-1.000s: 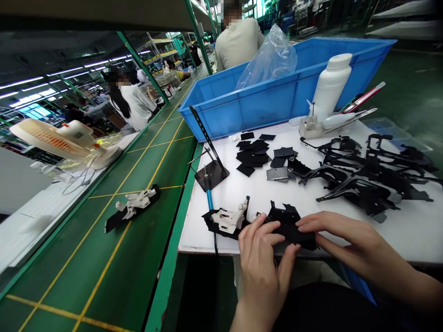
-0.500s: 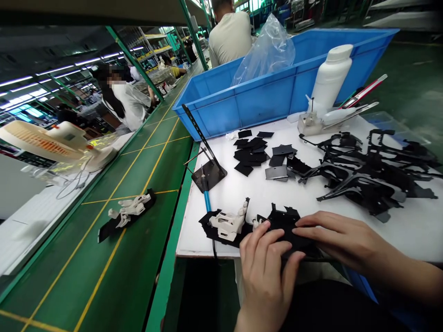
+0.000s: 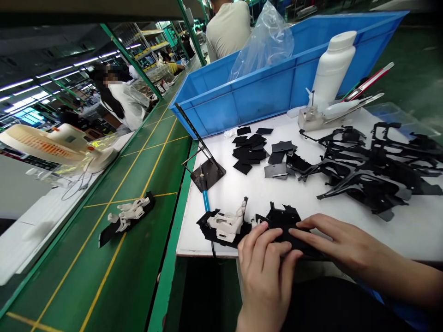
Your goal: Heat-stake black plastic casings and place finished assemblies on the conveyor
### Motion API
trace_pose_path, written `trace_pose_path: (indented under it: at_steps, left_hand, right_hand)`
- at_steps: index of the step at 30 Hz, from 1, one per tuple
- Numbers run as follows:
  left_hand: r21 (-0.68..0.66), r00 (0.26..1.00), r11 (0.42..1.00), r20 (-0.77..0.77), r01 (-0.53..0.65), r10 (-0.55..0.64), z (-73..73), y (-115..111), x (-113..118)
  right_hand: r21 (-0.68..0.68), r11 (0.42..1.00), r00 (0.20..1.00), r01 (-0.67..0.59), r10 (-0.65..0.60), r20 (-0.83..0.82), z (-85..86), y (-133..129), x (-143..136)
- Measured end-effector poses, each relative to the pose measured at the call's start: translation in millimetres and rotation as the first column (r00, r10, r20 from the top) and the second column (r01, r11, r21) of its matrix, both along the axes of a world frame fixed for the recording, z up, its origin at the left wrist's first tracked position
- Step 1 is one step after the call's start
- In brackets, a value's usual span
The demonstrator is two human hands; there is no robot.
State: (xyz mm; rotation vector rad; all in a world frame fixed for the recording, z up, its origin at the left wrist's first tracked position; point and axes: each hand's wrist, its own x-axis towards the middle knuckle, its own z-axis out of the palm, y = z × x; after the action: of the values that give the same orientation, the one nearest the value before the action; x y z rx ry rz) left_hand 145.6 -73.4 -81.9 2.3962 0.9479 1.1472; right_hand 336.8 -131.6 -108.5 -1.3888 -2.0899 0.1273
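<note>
A black part with white pieces (image 3: pixel 226 226) lies at the front edge of the white table (image 3: pixel 194 246). My left hand (image 3: pixel 265 267) rests on its right portion, fingers curled over the black surface and thumb at the near edge. My right hand (image 3: pixel 341 242) presses its fingertips on the flat black area from the right. Behind my hands are thin black plates (image 3: pixel 251 150) in a loose pile. Several black frames (image 3: pixel 363 173) are heaped on the right. A blue-handled soldering iron (image 3: pixel 205 196) leans on a black metal stand (image 3: pixel 209 175).
A blue bin (image 3: pixel 242 106) with a clear bag stands behind. The white bottle (image 3: pixel 334 64) is beside a small holder with tools. On the green conveyor (image 3: pixel 138 249) at left lies another black-and-white part (image 3: pixel 128 214). A fan (image 3: pixel 51 143) and other people are farther off.
The fingers of my right hand have spread slightly apart on the black surface. My left hand stays nearly in place. The view has shifted a little.
</note>
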Motion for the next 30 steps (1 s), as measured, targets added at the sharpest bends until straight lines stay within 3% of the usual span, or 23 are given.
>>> trace_pose_path:
  at_steps: [9, 17, 30]
  left_hand:
    - [-0.027, 0.999, 0.999, -0.040, -0.032, 0.031, 1.1, -3, 1]
    - [-0.023, 1.000, 1.000, -0.013, -0.010, 0.010, 0.7, -1, 2]
    - [0.019, 1.000, 1.000, 0.008, 0.003, -0.003, -1.4, -1, 3]
  right_hand:
    - [-0.020, 1.000, 1.000, 0.012, -0.012, -0.011, -5.8, -3, 0]
    - [0.126, 0.992, 0.997, 0.013, -0.023, 0.075, -5.3, 3, -1]
    - [0.180, 0.983, 0.987, -0.035, 0.006, 0.159, -4.9, 8, 3]
